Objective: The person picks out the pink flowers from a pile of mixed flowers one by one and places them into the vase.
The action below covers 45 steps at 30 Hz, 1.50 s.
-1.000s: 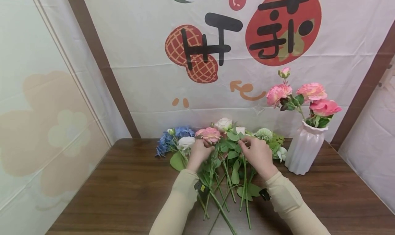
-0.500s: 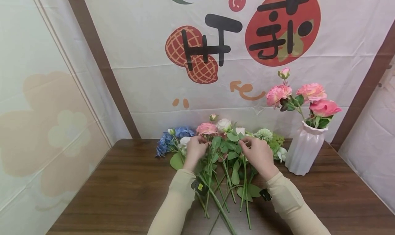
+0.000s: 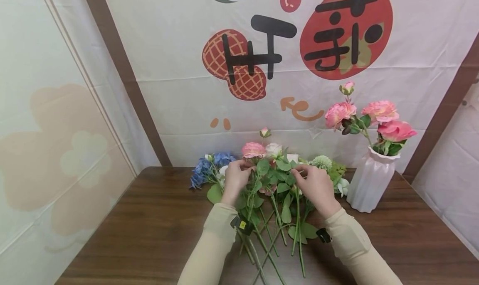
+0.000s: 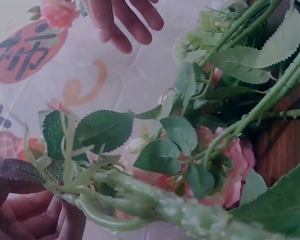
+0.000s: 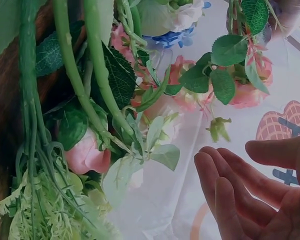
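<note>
In the head view my left hand (image 3: pixel 236 178) pinches the leafy stem of a pink flower (image 3: pixel 254 150), whose small bud (image 3: pixel 265 132) stands above the pile. Close up in the left wrist view, the left thumb and fingers (image 4: pixel 45 215) meet on the branching top of that green stem (image 4: pixel 140 200). My right hand (image 3: pixel 316 187) hovers by the green leaves (image 3: pixel 283 165) at the pile's right. Seen from the right wrist, its fingers (image 5: pixel 235 185) are loosely bent and grip nothing. Overlapping leaves hide part of the pile.
A white vase (image 3: pixel 370 181) with several pink flowers stands at the right of the wooden table (image 3: pixel 149 235). Blue flowers (image 3: pixel 203 168) lie at the pile's left, a pale green pompom flower (image 3: pixel 321 162) at its right. Crossing stems (image 3: pixel 269 251) point toward me. A printed cloth (image 3: pixel 172 89) hangs behind.
The left hand has shifted a little, lifting the pink flower and its bud higher above the pile; the stem's lower end has swung left. The right hand has hardly moved.
</note>
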Each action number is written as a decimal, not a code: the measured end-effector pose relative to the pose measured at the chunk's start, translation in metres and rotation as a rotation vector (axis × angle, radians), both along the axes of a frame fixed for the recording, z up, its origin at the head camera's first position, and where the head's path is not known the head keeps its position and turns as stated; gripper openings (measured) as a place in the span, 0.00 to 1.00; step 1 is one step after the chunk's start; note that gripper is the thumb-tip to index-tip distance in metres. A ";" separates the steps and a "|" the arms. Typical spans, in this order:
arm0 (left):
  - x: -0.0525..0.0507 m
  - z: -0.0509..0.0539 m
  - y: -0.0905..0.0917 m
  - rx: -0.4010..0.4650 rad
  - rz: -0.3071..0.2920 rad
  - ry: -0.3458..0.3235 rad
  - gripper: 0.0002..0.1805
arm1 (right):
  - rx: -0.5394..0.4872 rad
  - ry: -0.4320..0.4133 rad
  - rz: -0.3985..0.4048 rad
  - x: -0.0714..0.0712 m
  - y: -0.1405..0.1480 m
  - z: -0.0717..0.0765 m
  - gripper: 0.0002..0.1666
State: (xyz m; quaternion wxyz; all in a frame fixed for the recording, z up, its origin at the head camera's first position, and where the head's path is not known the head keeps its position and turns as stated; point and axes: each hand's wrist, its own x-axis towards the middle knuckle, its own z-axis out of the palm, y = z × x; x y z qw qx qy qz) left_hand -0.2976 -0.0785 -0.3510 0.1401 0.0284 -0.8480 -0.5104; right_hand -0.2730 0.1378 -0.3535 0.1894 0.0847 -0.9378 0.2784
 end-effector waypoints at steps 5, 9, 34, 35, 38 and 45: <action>0.003 0.003 -0.001 0.013 0.003 0.048 0.06 | 0.004 0.011 0.001 0.002 0.001 0.002 0.18; 0.005 0.007 -0.002 -0.009 0.025 0.065 0.05 | -0.004 0.013 0.004 0.003 0.001 0.004 0.19; 0.024 0.040 -0.016 0.015 0.072 0.222 0.07 | -0.047 0.063 -0.010 0.008 0.002 0.014 0.18; 0.024 0.041 -0.017 0.023 0.075 0.224 0.07 | -0.049 0.079 -0.012 0.008 0.002 0.015 0.17; 0.028 0.043 -0.018 0.049 0.077 0.243 0.08 | -0.061 0.129 -0.016 0.009 0.002 0.016 0.17; 0.032 0.045 -0.011 0.085 0.057 0.308 0.08 | -0.083 0.203 0.005 0.012 0.003 0.022 0.15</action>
